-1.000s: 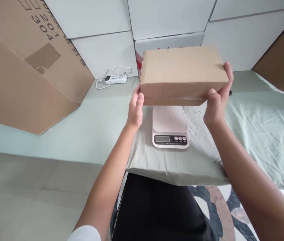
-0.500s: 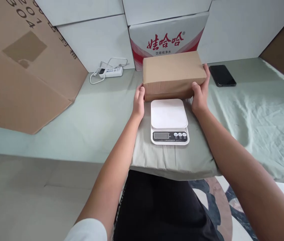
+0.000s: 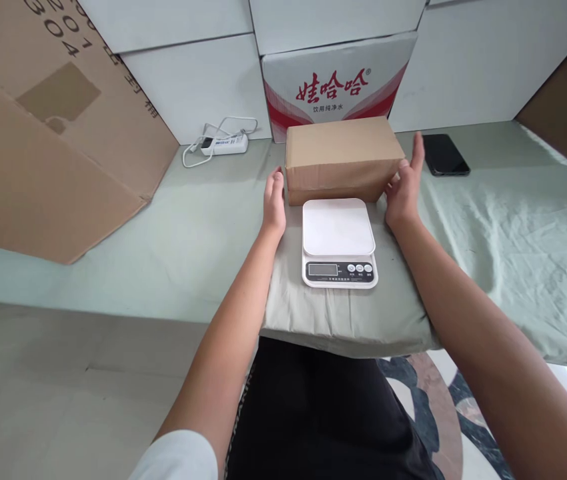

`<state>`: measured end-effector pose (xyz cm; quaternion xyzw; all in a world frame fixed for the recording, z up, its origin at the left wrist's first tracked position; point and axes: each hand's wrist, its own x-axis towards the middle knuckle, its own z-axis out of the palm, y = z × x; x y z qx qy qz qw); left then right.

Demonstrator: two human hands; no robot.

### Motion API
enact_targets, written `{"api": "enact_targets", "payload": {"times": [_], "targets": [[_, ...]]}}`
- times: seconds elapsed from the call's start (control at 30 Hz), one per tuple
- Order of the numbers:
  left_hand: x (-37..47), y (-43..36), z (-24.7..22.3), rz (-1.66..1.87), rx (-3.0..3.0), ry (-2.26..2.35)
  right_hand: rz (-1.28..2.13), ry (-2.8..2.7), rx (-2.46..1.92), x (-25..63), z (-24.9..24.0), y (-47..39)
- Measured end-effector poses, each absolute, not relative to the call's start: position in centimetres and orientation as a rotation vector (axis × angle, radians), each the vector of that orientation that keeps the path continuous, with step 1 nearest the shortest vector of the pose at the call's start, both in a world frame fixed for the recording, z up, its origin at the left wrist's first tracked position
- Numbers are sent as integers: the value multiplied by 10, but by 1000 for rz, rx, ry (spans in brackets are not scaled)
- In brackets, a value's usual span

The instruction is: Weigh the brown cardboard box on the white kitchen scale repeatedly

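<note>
A closed brown cardboard box [image 3: 343, 157] rests on the green cloth, right behind a white kitchen scale [image 3: 338, 230] whose plate is bare and whose display looks blank. Just off the box's left end is my left hand [image 3: 274, 207], its fingers pointing forward and holding nothing. My right hand [image 3: 404, 193] is at the box's right end, thumb and fingers apart; it is close to the corner, and whether it still touches the cardboard is hard to tell.
A black phone [image 3: 446, 155] lies at the right. Back left is a white power strip [image 3: 224, 144] with a cable. A large carton [image 3: 63, 167] fills the left side; a white-and-red carton [image 3: 336, 83] stands behind the brown box.
The brown box has come down slightly and sits flat. Both hands have loosened from its ends, and the fingers of my right hand have opened away from its side.
</note>
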<state>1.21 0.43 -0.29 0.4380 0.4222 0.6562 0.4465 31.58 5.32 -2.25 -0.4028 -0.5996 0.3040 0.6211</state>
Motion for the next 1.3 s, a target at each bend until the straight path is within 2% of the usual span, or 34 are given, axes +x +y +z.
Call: {"api": "enact_targets", "payload": {"times": [0.13, 0.47, 0.83, 1.3], "targets": [[-1, 7, -3, 1644, 1051, 1108, 868, -1091, -962, 324, -14, 46], [14, -1, 1, 1528, 1127, 1017, 945, -1149, -953, 302, 0, 29], [16, -7, 4, 1531, 1166, 1019, 903, -1193, -838, 292, 4, 23], [9, 0, -3, 1570, 1102, 1071, 883, -1137, -954, 298, -1, 31]]}}
